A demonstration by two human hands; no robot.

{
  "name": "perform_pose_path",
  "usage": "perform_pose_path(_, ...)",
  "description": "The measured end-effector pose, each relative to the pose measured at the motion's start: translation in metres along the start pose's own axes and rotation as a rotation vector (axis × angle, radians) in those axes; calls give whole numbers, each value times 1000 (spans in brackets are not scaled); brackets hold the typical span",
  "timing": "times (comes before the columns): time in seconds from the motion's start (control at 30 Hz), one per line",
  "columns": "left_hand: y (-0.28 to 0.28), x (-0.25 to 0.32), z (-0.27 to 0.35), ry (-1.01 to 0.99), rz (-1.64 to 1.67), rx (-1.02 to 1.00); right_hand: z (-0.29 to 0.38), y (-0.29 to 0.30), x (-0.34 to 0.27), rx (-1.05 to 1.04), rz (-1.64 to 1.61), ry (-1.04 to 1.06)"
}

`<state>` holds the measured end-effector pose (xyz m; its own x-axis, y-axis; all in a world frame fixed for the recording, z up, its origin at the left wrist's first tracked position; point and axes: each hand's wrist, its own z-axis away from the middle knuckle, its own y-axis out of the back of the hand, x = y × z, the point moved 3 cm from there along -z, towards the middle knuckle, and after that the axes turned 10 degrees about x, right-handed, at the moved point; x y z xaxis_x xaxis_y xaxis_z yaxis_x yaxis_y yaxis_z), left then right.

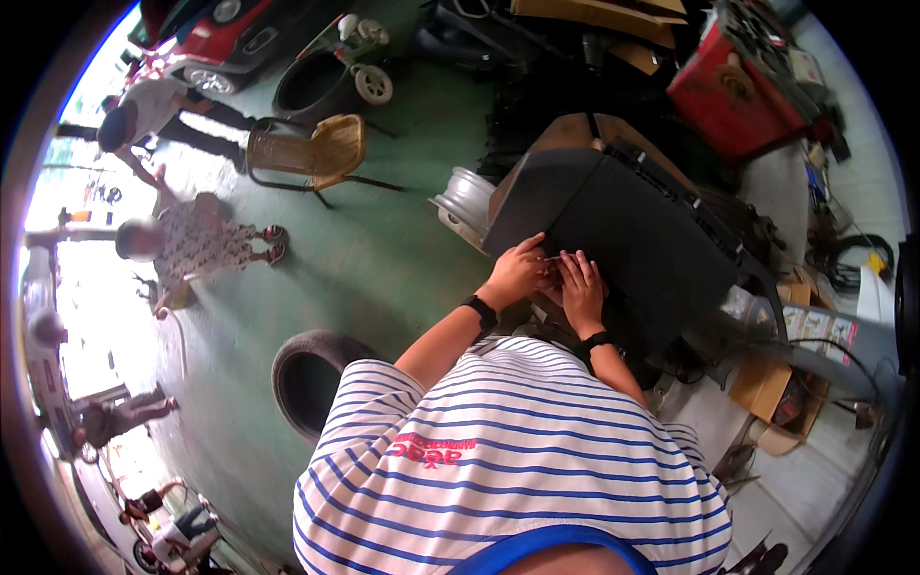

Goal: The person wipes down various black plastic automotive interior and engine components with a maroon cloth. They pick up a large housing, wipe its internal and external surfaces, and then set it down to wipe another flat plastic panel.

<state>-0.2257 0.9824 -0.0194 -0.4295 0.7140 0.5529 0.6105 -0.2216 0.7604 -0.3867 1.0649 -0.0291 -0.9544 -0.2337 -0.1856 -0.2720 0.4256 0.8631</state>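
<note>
A large dark flat panel [611, 223] with a seam across it and a slotted strip along its far edge stands before me; what it belongs to I cannot tell. My left hand [521, 269] is at its near left corner, index finger stretched out onto the dark surface and the other fingers curled. Close beside it, my right hand [582, 287] lies with long fingers against the near edge, its fingertips almost meeting the left hand. Whatever may be between the fingers is hidden. Both wrists wear black bands.
A silver wheel rim [463, 205] stands left of the panel, and a tyre [316, 381] lies near my left elbow. Further off are a wicker chair [316, 151], a red tool cabinet [737, 93], an open cardboard box [780, 392] and two people [201, 241] on the green floor.
</note>
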Motion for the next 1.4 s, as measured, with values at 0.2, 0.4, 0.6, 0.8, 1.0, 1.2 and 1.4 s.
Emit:
perform_pose_path(0.2, 9, 12, -39, 547, 628, -308, -33, 78, 10, 126, -489, -454)
perform_pose_path(0.4, 84, 67, -105, 96, 738, -246, -87, 140, 35, 292, -434, -518)
perform_pose_path(0.6, 133, 49, -146, 213, 600, -102, -122, 195, 45, 22, -591, -510)
perform_pose_path(0.8, 152, 32, -159, 246, 623, -51, -100, 195, 72, -95, -956, -801)
perform_pose_path(1.0, 155, 27, -182, 225, 549, -104, -84, 195, 101, -131, -1102, -856)
perform_pose_path(1.2, 147, 23, -271, 89, 556, -171, -117, 242, 156, 56, -903, -769)
perform_pose_path(1.4, 192, 71, -316, -343, 465, 90, -162, 328, 156, 219, -481, -416)
